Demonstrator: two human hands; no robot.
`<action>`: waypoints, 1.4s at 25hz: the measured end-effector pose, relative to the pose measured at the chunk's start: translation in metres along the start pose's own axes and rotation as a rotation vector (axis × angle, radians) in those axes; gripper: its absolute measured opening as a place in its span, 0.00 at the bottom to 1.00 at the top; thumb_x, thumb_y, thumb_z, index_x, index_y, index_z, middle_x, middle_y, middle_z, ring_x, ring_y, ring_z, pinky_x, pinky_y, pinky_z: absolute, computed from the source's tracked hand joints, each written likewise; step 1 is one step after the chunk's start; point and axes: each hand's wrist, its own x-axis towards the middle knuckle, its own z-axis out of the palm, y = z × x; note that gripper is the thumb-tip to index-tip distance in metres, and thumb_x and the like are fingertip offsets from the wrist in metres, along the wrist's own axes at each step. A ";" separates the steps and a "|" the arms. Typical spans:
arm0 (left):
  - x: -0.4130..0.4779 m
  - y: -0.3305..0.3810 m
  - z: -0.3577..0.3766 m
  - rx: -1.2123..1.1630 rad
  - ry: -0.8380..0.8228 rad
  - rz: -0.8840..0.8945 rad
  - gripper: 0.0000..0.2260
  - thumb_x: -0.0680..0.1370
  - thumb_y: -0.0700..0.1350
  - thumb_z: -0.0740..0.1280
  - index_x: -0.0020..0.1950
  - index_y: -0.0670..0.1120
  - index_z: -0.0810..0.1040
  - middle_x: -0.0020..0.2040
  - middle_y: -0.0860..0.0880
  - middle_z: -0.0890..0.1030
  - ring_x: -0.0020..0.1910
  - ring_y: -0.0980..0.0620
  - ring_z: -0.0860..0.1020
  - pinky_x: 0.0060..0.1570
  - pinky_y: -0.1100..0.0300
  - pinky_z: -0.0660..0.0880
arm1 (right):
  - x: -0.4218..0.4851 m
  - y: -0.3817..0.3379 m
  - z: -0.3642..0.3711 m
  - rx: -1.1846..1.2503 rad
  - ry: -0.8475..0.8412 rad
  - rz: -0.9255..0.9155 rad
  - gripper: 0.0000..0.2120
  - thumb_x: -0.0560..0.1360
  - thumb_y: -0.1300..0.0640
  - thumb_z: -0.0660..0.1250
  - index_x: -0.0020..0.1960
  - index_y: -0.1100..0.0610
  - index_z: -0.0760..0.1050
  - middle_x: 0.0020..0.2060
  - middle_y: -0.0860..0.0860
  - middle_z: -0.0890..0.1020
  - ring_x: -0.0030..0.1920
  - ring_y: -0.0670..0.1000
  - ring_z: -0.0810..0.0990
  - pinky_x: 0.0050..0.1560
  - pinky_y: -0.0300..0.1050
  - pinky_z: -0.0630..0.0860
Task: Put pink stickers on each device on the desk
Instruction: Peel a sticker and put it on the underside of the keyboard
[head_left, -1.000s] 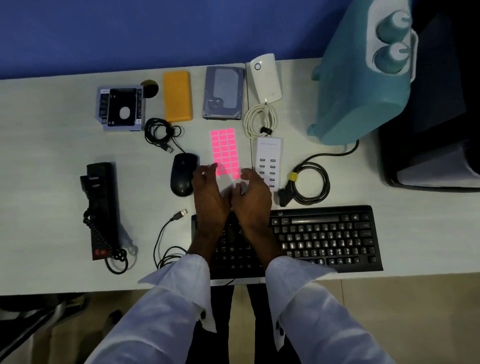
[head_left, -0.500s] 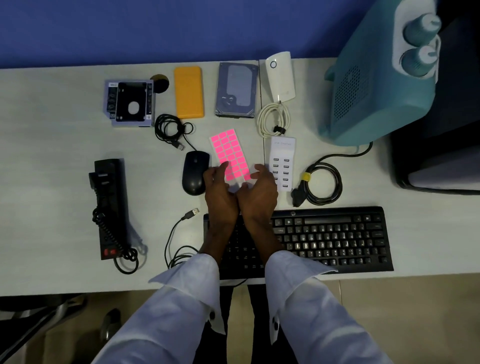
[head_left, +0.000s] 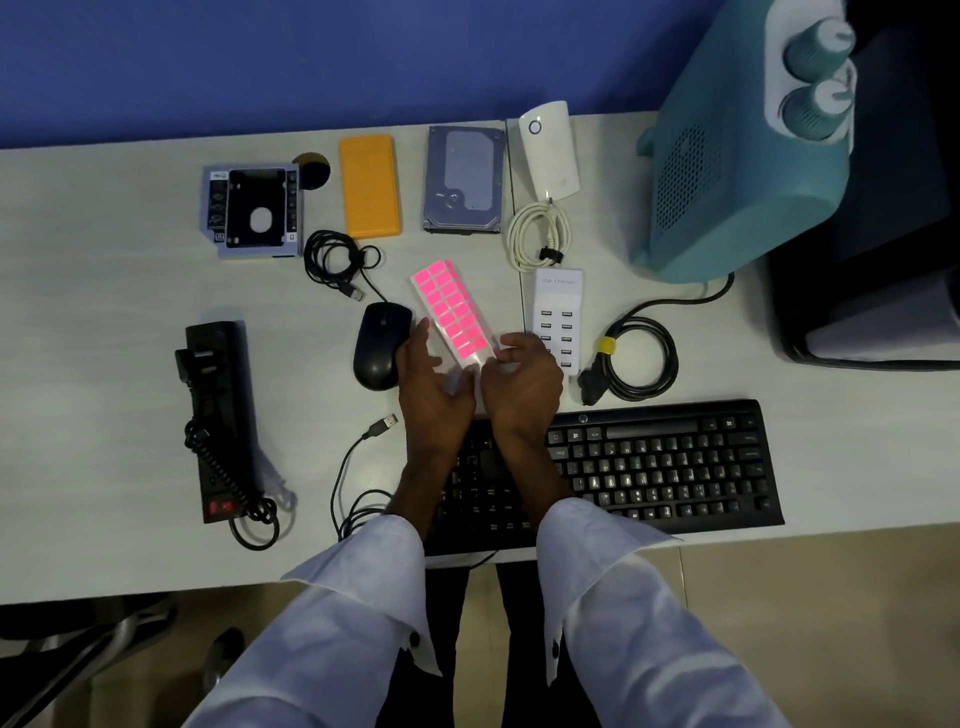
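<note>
Two hands meet over the near middle of the bench (head_left: 104, 322), just past the keyboard (head_left: 675, 462). Your left hand (head_left: 434, 387) holds the near end of the sticker sheet (head_left: 452, 314), thumb on the clear strip, fingers reaching up along its left side next to the black mouse (head_left: 379, 345). Your right hand (head_left: 524, 384) has its fingers curled at the sheet's near right corner; can't tell whether it actually pinches the sheet or only touches it. The sheet sits between the mouse and the white USB charger (head_left: 558, 306), tilted, far end leaning left, rows of pink stickers facing up. Along the back: drive caddy (head_left: 252, 210), orange case (head_left: 370, 184), hard drive (head_left: 464, 182), white plug-in unit (head_left: 549, 150) with a coiled white cable (head_left: 537, 236) just in front of it. Black power strip (head_left: 218, 410) lies well off to the left. Coiled black cable (head_left: 644, 358) lies right of the charger, and a teal appliance (head_left: 737, 166) stands at far right.
</note>
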 end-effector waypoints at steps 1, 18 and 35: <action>0.002 0.005 0.001 -0.093 0.016 -0.080 0.32 0.75 0.42 0.73 0.76 0.47 0.64 0.66 0.46 0.74 0.57 0.52 0.76 0.54 0.61 0.76 | -0.002 0.000 -0.003 0.045 0.013 -0.017 0.14 0.69 0.62 0.72 0.53 0.52 0.81 0.45 0.47 0.87 0.47 0.49 0.85 0.50 0.45 0.81; 0.022 0.020 -0.003 -0.334 -0.123 -0.290 0.09 0.77 0.40 0.71 0.57 0.44 0.81 0.50 0.49 0.83 0.45 0.60 0.81 0.45 0.69 0.76 | 0.000 0.015 -0.003 0.103 -0.026 -0.141 0.08 0.73 0.50 0.74 0.50 0.51 0.84 0.46 0.45 0.85 0.48 0.44 0.83 0.50 0.46 0.80; 0.022 0.011 -0.010 -0.415 -0.168 -0.270 0.08 0.77 0.42 0.71 0.56 0.49 0.82 0.49 0.54 0.85 0.50 0.56 0.83 0.54 0.62 0.78 | 0.012 0.019 -0.003 0.127 -0.107 -0.221 0.12 0.72 0.45 0.74 0.48 0.52 0.84 0.42 0.44 0.85 0.43 0.43 0.83 0.46 0.47 0.82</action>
